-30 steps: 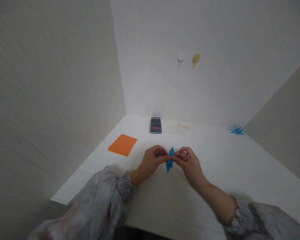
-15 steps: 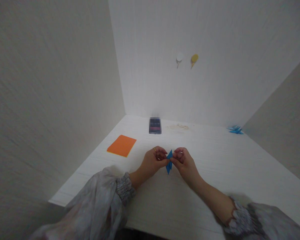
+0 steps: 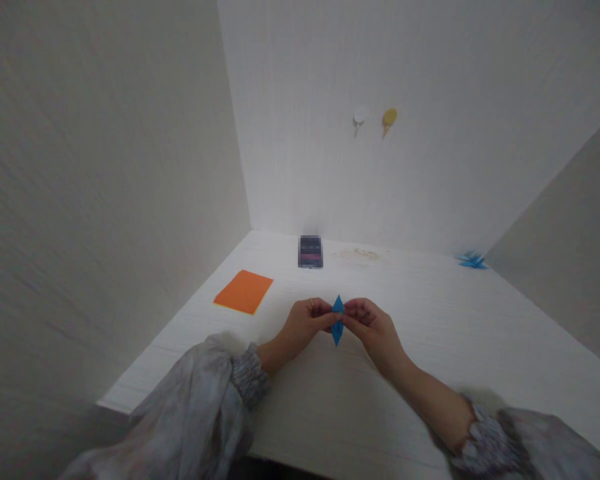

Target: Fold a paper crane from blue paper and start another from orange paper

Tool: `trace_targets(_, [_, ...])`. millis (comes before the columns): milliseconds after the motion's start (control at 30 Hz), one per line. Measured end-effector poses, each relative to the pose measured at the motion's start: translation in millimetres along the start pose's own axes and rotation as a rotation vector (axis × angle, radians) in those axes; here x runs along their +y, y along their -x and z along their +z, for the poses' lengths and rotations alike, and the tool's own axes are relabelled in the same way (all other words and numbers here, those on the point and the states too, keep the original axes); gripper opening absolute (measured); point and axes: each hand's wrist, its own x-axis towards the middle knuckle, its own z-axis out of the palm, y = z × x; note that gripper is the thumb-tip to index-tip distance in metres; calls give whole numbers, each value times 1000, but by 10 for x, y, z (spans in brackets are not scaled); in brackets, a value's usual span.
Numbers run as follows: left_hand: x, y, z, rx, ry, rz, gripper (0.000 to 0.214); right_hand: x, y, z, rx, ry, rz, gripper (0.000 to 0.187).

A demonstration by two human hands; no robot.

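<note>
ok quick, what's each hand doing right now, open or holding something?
Left hand: closed, pinching the folded blue paper.
Right hand: closed, pinching it from the other side.

No legible txt, nos. or signs. Small dark item [image 3: 311, 251] on worktop [image 3: 430, 307], beyond L hand [image 3: 304, 323], is pixelated, so any label there can't be read.

Place: small walled-in work nook, home or office unclear | counter [image 3: 440, 327]: pale, streaked, 6 o'clock | enclosure: side wall [image 3: 110, 173] 9, back wall [image 3: 300, 133] 12, facing wall [image 3: 570, 253] 3 | back-wall fittings: white hook [image 3: 359, 118], yellow hook [image 3: 389, 117], 1 o'clock
</note>
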Motion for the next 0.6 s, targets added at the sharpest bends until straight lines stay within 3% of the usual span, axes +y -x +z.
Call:
trace_targets(133, [12,-5,-16,11,8,-12,25,24,3,-9,-20,3,-38,29])
trace_targets(300, [9,-10,-33,-1,-30,-17,23,11,5,-33,-90,38,-8,22])
trace_targets(467, [-26,0,-22,-54,-98,-48,23,-41,-5,-44,-49,142,-16,17])
trace_targets(600, [-47,13,-18,-91,-156,-65,20,-67,-2,-35,-57,103,10,16])
